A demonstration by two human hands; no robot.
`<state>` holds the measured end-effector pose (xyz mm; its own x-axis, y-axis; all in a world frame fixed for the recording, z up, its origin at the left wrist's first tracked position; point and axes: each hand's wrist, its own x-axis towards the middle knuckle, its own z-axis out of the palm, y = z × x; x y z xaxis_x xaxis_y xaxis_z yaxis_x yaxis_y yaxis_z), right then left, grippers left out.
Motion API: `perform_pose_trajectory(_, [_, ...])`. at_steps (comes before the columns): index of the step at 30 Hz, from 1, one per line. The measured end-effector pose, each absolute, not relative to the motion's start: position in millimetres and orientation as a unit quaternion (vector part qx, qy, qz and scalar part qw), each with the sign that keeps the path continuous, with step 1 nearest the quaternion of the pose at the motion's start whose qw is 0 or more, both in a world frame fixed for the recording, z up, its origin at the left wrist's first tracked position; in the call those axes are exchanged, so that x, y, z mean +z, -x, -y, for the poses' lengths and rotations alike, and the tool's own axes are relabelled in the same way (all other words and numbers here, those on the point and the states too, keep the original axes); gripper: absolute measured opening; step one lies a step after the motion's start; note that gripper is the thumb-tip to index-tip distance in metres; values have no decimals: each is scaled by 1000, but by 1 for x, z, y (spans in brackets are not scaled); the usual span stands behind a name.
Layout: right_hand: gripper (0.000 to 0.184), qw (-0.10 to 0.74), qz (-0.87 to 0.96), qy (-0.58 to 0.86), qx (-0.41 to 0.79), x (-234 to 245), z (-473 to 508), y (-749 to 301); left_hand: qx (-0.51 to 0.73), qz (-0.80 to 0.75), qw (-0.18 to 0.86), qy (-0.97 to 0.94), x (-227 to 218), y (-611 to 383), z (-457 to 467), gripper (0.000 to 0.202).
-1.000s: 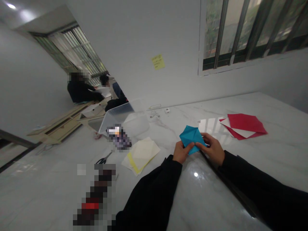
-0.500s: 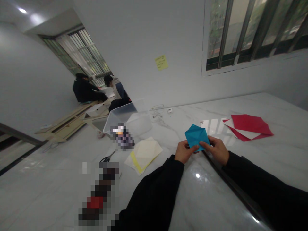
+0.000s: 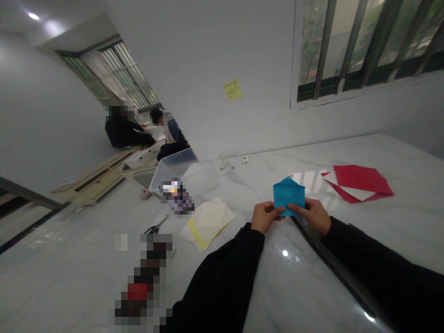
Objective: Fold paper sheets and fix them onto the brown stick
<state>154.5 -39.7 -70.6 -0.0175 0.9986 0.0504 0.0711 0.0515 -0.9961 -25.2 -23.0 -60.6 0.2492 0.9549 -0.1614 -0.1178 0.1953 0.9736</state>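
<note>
Blue paper [image 3: 289,196]: folded, held over the desk [image 3: 350,152], now squared to a point-up house shape, no longer tilted. Left hand [image 3: 265,217] and right hand [image 3: 308,215] pinch its lower corners. Red paper [image 3: 357,182] lies nearby, to the right.

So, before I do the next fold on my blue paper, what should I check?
1. Both hands holding: the left hand and right hand grip the folded blue paper: ok.
2. Edges lined up: cannot tell, the hands cover the lower edge.
3. Crease sharp: cannot tell, too small to see.
4. Red paper apart from the blue: ok.
5. Scissors away from the hands: ok.
</note>
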Motion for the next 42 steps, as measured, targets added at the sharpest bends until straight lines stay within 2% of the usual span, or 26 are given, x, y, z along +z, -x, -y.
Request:
perform_pose_trajectory(12, [40, 506, 491, 504, 500, -71, 39, -154, 445, -441, 628, -461, -60, 24, 23, 47])
perform_pose_trajectory(25, [43, 495, 526, 497, 481, -74, 38, -151, 426, -441, 613, -499, -61, 26, 22, 48])
perform_pose_trajectory(34, [41, 434, 612, 490, 444, -73, 41, -151, 464, -432, 594, -494, -68, 27, 20, 47])
perform_pose_trajectory(38, [49, 374, 661, 523, 387, -73, 41, -153, 483, -451, 587, -468, -71, 28, 16, 45])
perform_pose_trajectory(42, [51, 357, 660, 533, 391, -70, 42, -153, 487, -459, 574, -473, -69, 29, 15, 42])
